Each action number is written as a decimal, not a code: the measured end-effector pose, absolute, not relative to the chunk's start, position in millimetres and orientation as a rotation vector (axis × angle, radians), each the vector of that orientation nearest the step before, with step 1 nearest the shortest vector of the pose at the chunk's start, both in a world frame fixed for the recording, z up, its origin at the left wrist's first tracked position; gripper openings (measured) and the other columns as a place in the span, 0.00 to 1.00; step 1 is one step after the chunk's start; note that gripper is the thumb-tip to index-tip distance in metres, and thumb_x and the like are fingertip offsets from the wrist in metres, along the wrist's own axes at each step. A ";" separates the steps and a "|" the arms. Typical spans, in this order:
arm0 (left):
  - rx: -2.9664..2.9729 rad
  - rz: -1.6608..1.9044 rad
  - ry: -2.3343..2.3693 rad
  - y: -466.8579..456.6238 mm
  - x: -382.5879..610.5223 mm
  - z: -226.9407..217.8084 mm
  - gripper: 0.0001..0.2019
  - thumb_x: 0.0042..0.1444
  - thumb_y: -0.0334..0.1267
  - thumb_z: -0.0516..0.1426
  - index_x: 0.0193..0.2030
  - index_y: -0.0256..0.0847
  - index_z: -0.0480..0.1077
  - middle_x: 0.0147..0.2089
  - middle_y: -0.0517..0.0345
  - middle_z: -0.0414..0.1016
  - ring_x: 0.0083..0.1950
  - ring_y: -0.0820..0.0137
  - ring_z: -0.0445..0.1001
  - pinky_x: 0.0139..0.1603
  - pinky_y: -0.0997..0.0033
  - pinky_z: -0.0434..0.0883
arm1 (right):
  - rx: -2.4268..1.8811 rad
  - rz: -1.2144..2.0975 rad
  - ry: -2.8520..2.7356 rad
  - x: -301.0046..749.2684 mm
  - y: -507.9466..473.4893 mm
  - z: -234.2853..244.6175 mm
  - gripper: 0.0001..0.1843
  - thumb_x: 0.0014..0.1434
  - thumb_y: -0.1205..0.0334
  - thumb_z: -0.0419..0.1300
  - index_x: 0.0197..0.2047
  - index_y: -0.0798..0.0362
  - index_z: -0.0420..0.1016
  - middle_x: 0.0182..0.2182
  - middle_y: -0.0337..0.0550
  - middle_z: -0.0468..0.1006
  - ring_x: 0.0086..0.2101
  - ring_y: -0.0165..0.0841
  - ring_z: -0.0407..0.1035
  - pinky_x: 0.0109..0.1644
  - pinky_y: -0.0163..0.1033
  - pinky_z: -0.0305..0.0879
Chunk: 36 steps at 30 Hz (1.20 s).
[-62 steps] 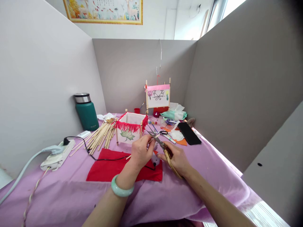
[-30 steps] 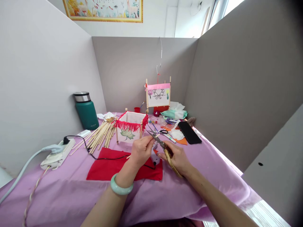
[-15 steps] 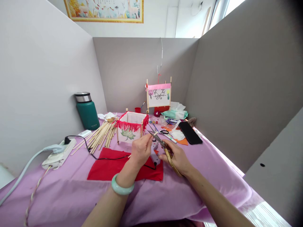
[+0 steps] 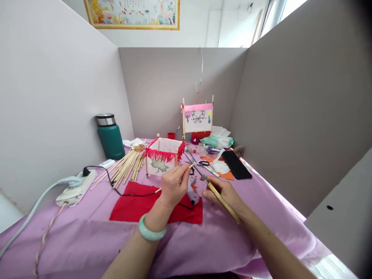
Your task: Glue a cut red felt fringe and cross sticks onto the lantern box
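Observation:
My left hand is closed in a pinch on a thin wooden stick. One end pokes past the fingertips and the other shows behind the hand. In my right hand is a pair of scissors with a long gold-coloured handle. Their blades reach left and away, right by the stick's tip; whether they touch it I cannot tell. Just beyond my left hand stands a white lantern-like box with red fringe and a leaf drawing. A red cloth lies under my left hand.
Many loose sticks lie left of the box, near a green bottle and a power strip. A glue gun with a black cord rests between my hands. A phone lies right; a decorated frame hangs behind.
My right hand has moved slightly right, and the scissors' handle has swung so more of it shows. My left hand still pinches the stick. The whole view has shifted a little.

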<state>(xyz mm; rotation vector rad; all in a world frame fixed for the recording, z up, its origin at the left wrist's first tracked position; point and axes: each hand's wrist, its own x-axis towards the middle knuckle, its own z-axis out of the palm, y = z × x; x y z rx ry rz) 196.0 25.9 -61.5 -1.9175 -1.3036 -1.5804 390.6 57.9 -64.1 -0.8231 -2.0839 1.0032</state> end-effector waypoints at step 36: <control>-1.980 -1.829 -1.149 20.0 196.6 -57.8 0.06 0.60 0.33 0.54 0.38 0.37 0.72 0.28 0.57 0.74 0.26 0.75 0.69 0.28 0.77 0.66 | -1.776 0.292 -2.496 433.1 92.9 -56.0 0.22 0.48 0.42 0.61 0.41 0.48 0.73 0.36 0.45 0.78 0.37 0.41 0.71 0.30 0.36 0.52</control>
